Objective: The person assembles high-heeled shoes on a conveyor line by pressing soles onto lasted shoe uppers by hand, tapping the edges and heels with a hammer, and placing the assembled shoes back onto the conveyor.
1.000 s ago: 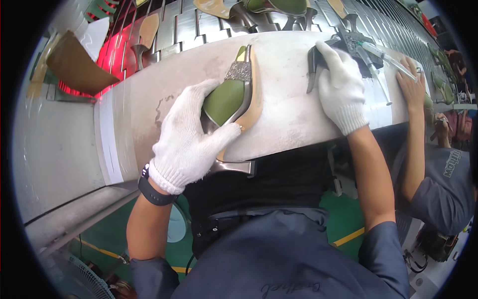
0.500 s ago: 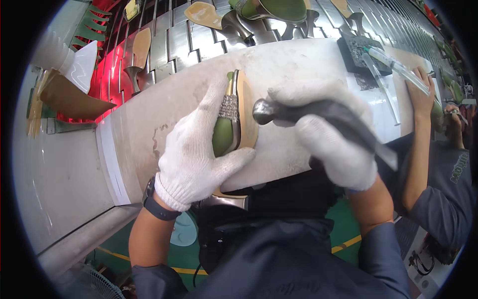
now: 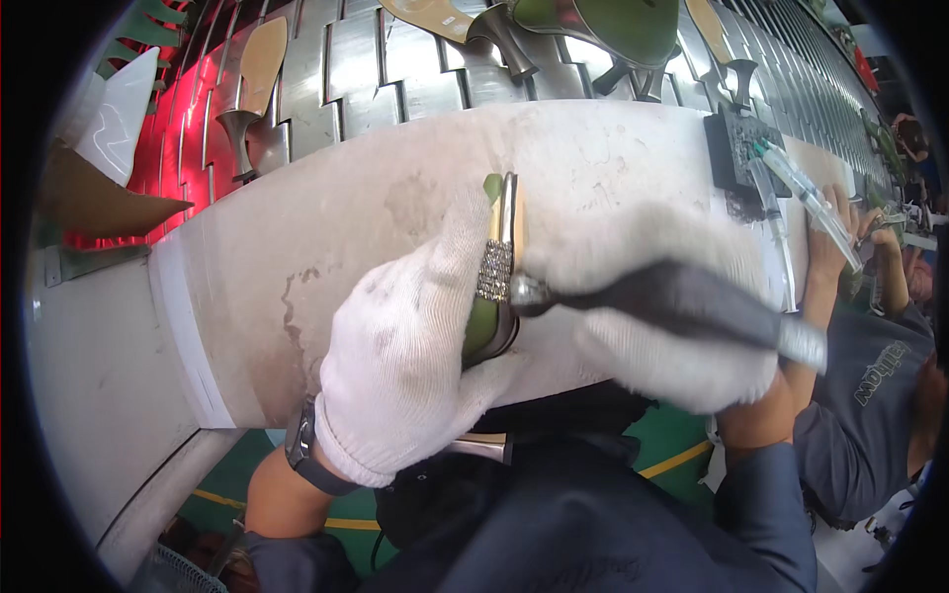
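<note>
Your white-knit-gloved left hand [image 3: 400, 356] wraps the smooth green shoe [image 3: 484, 321] at the pale worktop's [image 3: 326, 247] near edge; brace it firmly. Your blurred right hand [image 3: 682, 346] grips a dark, tapered tool [image 3: 682, 295], rounded metal head beside the shoe's grainy glitter band [image 3: 493, 272]; light, square contact seems safest. Beyond the far edge: shiny metal slats [image 3: 356, 59].

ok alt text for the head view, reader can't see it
A gloved left hand holds a green heeled shoe over a pale bench; the gloved right hand grips a dark tool, its metal knob at the shoe's glittery band. Two syringes lie farther right.
</note>
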Motion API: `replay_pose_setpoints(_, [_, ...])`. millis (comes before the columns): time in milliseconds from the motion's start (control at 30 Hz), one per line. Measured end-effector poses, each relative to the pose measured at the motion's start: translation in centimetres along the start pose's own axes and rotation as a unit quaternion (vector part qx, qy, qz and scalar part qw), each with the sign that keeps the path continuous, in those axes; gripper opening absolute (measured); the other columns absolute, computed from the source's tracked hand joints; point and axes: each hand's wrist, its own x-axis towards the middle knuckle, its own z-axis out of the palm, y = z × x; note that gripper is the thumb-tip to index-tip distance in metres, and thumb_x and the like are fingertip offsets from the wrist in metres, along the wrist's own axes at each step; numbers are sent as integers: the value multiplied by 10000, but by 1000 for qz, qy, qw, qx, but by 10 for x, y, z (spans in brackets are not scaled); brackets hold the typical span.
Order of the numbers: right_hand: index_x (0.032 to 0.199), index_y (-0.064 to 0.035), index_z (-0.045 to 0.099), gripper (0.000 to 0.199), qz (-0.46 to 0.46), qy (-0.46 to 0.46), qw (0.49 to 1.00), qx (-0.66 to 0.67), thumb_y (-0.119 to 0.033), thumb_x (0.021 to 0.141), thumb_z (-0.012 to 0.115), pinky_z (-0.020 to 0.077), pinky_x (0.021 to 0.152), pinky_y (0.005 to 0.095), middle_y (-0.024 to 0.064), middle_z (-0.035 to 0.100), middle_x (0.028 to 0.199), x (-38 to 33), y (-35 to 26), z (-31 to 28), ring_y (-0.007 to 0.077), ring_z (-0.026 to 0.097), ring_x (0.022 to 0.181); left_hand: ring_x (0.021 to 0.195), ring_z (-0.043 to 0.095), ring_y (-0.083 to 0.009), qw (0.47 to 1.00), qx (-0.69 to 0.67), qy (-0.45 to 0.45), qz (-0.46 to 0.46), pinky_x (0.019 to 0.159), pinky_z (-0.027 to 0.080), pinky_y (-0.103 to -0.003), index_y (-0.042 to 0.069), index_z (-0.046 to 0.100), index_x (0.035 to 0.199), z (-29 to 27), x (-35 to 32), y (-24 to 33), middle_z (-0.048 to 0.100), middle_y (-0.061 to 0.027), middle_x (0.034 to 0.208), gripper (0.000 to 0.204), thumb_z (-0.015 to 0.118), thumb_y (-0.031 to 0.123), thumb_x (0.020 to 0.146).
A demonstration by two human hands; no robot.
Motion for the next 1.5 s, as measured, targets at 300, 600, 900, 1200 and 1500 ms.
replay_pose_setpoints(300, [1222, 60, 712, 253, -15, 83, 990, 113, 5, 976, 728, 650, 1026, 482, 219, 786, 1177, 26, 8, -1, 324, 776, 1134, 1062, 733, -435, 1000, -25, -4, -8, 970, 577, -488, -91, 418, 1638, -1, 2, 1, 741, -237, 1223, 1070, 927, 98, 716])
replay_pose_setpoints(600, [1281, 64, 691, 298, -23, 41, 996, 74, -87, 1024, 684, 631, 1039, 438, 209, 760, 1260, 31, 10, -5, 318, 770, 1166, 1072, 726, -462, 1000, -8, 12, -4, 971, 579, -500, -80, 431, 1633, 1, -2, -2, 725, -264, 1240, 1053, 917, 108, 718])
replay_pose_setpoints(900, [1147, -45, 763, 301, -198, 58, 973, -104, -22, 858, 841, 653, 932, 401, 171, 788, 1149, -13, 28, 28, 345, 803, 1070, 1012, 747, -450, 999, -3, 50, 22, 923, 595, -483, -43, 455, 1618, 9, -5, -10, 743, -243, 1161, 1006, 941, 154, 761])
replay_pose_setpoints(1200, [1080, -26, 777, 361, -263, 152, 910, -283, -41, 741, 900, 667, 898, 452, 202, 776, 1151, -39, 38, 93, 400, 796, 1045, 1051, 740, -452, 999, -19, 39, 15, 953, 587, -490, -16, 433, 1646, 7, -11, -9, 739, -249, 1165, 1003, 884, 108, 758])
replay_pose_setpoints(1500, [1169, -35, 754, 424, -256, 161, 940, -158, -51, 772, 901, 632, 904, 414, 175, 788, 1140, -40, 46, 101, 359, 792, 1022, 1237, 716, -411, 996, -87, -33, -6, 1075, 548, -454, -35, 438, 1649, -16, -27, -28, 706, -285, 1334, 987, 874, 179, 790])
